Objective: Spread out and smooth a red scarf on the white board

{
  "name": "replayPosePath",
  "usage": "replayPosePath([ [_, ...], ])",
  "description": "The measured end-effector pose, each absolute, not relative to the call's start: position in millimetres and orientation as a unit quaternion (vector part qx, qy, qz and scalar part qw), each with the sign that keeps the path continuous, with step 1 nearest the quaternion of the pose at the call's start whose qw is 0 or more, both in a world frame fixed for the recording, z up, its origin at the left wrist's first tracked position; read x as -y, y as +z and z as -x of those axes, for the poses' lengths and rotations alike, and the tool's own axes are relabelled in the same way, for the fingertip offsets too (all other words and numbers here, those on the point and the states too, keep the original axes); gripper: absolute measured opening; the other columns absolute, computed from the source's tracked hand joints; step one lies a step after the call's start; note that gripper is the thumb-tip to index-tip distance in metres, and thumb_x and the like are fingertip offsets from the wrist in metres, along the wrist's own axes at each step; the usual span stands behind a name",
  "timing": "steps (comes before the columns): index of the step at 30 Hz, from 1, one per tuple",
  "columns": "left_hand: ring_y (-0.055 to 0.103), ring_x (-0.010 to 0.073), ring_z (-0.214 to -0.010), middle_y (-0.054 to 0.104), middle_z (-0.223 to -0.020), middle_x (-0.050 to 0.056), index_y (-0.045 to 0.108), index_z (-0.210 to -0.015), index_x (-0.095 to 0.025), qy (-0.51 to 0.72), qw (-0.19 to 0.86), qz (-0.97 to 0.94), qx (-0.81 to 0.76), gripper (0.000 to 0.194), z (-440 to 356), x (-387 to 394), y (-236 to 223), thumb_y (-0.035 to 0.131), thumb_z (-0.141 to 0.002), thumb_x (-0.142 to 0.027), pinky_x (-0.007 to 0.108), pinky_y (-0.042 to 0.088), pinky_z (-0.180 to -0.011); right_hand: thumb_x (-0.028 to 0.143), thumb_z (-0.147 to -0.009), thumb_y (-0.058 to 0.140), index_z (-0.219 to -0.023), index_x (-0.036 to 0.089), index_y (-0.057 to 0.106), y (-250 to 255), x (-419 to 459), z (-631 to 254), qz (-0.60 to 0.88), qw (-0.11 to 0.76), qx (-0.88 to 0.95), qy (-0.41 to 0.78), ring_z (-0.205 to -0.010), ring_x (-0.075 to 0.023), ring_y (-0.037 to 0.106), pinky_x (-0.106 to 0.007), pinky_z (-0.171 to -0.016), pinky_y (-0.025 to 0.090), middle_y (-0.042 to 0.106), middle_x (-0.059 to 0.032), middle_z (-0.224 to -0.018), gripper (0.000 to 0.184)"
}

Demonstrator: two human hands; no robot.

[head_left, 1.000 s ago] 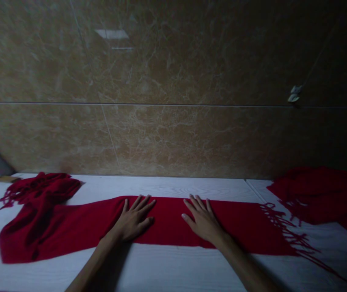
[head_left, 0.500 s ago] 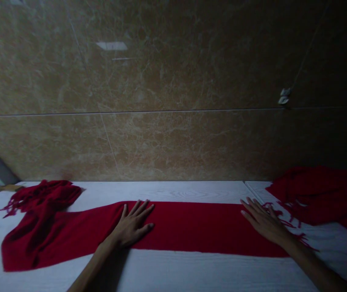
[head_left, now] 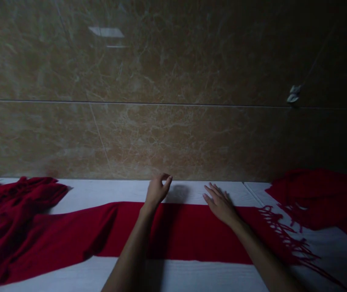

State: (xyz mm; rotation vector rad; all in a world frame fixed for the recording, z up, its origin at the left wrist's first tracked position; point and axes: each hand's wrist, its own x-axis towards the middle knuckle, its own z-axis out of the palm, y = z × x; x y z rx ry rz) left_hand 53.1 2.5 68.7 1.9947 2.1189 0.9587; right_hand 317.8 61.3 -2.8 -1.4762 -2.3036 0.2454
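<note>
A long red scarf (head_left: 185, 235) lies spread sideways over a white wood-grain surface (head_left: 188, 269). Fringe (head_left: 285, 235) hangs loose from its right end, and its left part is wrinkled and bunched. My left hand (head_left: 157, 188) is lifted above the scarf's far edge, casting a shadow on the surface. Its fingers are loosely curled, the thumb stands apart, and nothing shows in it. Over the same far edge, farther right, my right hand (head_left: 220, 205) has its fingers stretched out and holds nothing. Whether it touches the cloth or the surface is unclear.
Another heap of red fringed cloth (head_left: 319, 198) sits at the right. Behind the surface rises a brown marbled tile wall (head_left: 161, 138), with a small pale fitting (head_left: 294, 93) on it. A seam (head_left: 252, 192) crosses the white surface at the right.
My left hand has come up off the scarf and moved right and away, its fingers curling. My right hand has slid left from the fringed end. The view has shifted slightly.
</note>
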Motion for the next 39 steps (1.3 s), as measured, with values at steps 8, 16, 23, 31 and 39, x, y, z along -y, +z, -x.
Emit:
replayPosePath([
  [8,0.067,0.0222,-0.091,0.073,-0.097,0.010,0.070,-0.093,-0.019,0.196,0.040,-0.726,-0.658,0.026,-60,4,26,0.048,-0.096,-0.034,0.035,0.044,-0.088,0.040,-0.098,0.040,-0.138,0.023,0.059,-27,-75,-319,0.473,0.273,0.833,0.094,-0.149,-0.0269,0.033,-0.059,-0.120,0.020,0.044,-0.0108,-0.157,0.048],
  [16,0.069,0.0202,-0.082,0.075,-0.096,0.006,0.068,-0.098,-0.023,0.186,0.055,-0.705,-0.682,0.034,-56,8,25,0.043,-0.099,-0.045,0.028,0.044,-0.071,0.045,-0.096,0.041,-0.130,0.021,0.065,-32,-80,-321,0.461,0.299,0.827,0.118,-0.145,-0.0293,0.040,-0.059,-0.119,0.023,0.051,-0.0141,-0.151,0.048],
  [23,0.070,0.0236,-0.080,0.076,-0.087,0.009,0.071,-0.089,-0.023,0.137,0.049,-0.699,-0.700,0.044,-56,5,18,0.038,-0.099,-0.051,0.030,0.043,-0.069,0.043,-0.093,0.045,-0.123,0.021,0.067,-36,-81,-316,0.434,0.320,0.835,0.107,-0.138,-0.0303,0.048,-0.060,-0.118,0.026,0.058,-0.0137,-0.144,0.043],
  [31,0.071,0.0235,-0.077,0.077,-0.087,0.010,0.071,-0.086,-0.022,0.120,0.012,-0.705,-0.698,0.048,-53,3,17,0.036,-0.100,-0.051,0.030,0.040,-0.065,0.021,-0.083,0.045,-0.119,0.020,0.068,-22,-78,-313,0.409,0.382,0.822,0.103,-0.104,-0.0262,0.064,-0.043,-0.096,0.050,0.069,-0.0109,-0.109,0.043],
  [39,0.071,0.0234,-0.077,0.077,-0.084,0.010,0.070,-0.084,-0.022,0.114,-0.005,-0.713,-0.691,0.045,-53,1,14,0.038,-0.100,-0.049,0.030,0.039,-0.064,0.010,-0.078,0.045,-0.110,0.019,0.070,-16,-75,-316,0.375,0.441,0.812,0.077,-0.077,-0.0211,0.058,-0.033,-0.071,0.050,0.057,-0.0041,-0.082,0.042],
])
